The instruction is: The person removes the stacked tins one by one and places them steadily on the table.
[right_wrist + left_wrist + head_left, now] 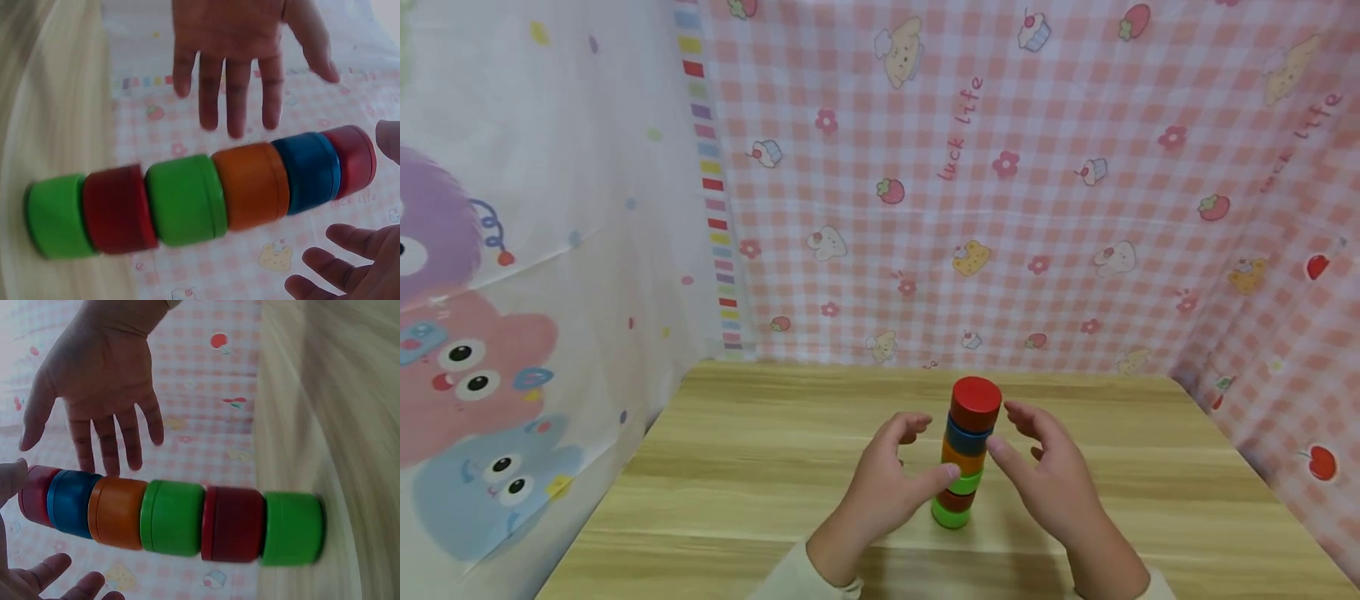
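A tower of several round blocks stands upright on the wooden tabletop [760,467]. From the top come a red block [976,398], a blue block [72,503], an orange block [251,186], a green block [174,517], a dark red block [119,209] and a green bottom block [951,516]. My left hand [883,479] is on the tower's left with its fingers spread. On the other side is my right hand [1051,479], also spread and holding nothing. Both wrist views show gaps between the tower and the opposite hand's fingers.
A pink checked cloth [1045,217] hangs behind the table and along its right side. On the left hangs a white cloth [610,333] with cartoon figures.
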`<state>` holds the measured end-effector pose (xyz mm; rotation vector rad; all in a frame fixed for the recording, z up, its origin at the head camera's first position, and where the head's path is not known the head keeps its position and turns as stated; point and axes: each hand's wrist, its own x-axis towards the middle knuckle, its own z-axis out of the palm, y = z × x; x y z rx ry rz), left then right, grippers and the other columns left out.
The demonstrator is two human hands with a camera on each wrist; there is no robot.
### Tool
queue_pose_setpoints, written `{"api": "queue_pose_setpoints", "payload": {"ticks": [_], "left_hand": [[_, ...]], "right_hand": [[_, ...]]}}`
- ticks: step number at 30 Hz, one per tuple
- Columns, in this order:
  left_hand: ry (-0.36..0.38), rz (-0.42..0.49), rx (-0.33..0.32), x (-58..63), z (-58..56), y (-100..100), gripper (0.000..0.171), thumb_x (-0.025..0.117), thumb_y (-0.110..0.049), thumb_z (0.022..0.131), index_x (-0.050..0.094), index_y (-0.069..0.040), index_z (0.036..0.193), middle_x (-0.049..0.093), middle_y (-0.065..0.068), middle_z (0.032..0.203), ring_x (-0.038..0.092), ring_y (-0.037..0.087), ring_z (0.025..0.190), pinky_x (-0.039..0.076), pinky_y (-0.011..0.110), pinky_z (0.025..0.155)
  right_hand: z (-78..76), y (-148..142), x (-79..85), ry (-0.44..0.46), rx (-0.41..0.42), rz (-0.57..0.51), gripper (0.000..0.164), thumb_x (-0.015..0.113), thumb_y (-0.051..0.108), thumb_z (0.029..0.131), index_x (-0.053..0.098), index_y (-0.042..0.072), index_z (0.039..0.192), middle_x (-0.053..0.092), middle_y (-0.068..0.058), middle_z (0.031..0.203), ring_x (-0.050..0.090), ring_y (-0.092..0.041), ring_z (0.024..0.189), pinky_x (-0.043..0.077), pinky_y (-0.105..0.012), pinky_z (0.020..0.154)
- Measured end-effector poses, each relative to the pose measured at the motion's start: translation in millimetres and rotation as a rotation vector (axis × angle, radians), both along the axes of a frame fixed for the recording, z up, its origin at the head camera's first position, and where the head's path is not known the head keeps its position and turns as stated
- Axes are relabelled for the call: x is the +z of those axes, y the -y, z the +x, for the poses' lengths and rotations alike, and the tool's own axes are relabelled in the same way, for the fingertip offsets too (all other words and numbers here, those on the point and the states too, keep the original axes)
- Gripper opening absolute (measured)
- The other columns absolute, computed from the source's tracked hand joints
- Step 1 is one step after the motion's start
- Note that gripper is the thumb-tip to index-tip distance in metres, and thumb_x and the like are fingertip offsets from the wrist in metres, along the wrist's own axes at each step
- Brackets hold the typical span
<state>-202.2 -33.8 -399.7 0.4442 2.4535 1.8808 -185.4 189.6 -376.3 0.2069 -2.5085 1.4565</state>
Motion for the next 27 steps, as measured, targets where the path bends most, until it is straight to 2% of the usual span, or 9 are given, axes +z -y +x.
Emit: {"api": "queue_pose_setpoints", "payload": {"ticks": [5, 12, 17, 27], "left_hand": [[0.014, 0.055, -0.017, -0.2, -5.6, -10.4, 0.067, 0.083, -0.040, 0.090, 0.054, -0.019, 0.147, 0.056, 0.001, 0.149, 0.047, 0.031, 0.140, 0.041, 0.065, 0.112], [0.012, 0.069, 0.019, 8.3, -15.5, -25.6, 0.068, 0.083, -0.039, 0.089, 0.052, -0.023, 0.148, 0.054, 0.003, 0.151, 0.047, 0.030, 0.141, 0.042, 0.065, 0.112], [0.031, 0.073, 0.018, 11.7, -22.9, -32.0, 0.066, 0.084, -0.038, 0.088, 0.053, -0.026, 0.145, 0.055, 0.002, 0.148, 0.045, 0.028, 0.141, 0.041, 0.066, 0.112], [0.038, 0.087, -0.023, 6.7, -25.6, -36.6, 0.063, 0.084, -0.037, 0.089, 0.054, -0.025, 0.143, 0.056, 0.002, 0.146, 0.044, 0.034, 0.142, 0.039, 0.067, 0.113]], "right_hand": [[-6.1, 9.6, 6.1, -0.012, 0.014, -0.047, 0.061, 0.067, 0.041, 0.103, 0.050, 0.007, 0.151, 0.053, -0.018, 0.152, 0.047, -0.039, 0.141, 0.038, -0.067, 0.113], [-12.7, 18.4, 18.2, 0.011, 0.013, -0.119, 0.061, 0.065, 0.039, 0.105, 0.046, 0.007, 0.154, 0.052, -0.018, 0.154, 0.043, -0.039, 0.144, 0.033, -0.067, 0.118], [-14.9, 21.1, 26.6, 0.027, -0.008, -0.189, 0.060, 0.064, 0.037, 0.105, 0.046, 0.008, 0.154, 0.051, -0.018, 0.153, 0.042, -0.037, 0.147, 0.032, -0.063, 0.120], [-11.7, 18.4, 24.5, 0.029, 0.015, -0.189, 0.061, 0.068, 0.031, 0.103, 0.045, 0.007, 0.154, 0.050, -0.017, 0.153, 0.041, -0.038, 0.146, 0.028, -0.065, 0.122]]}}
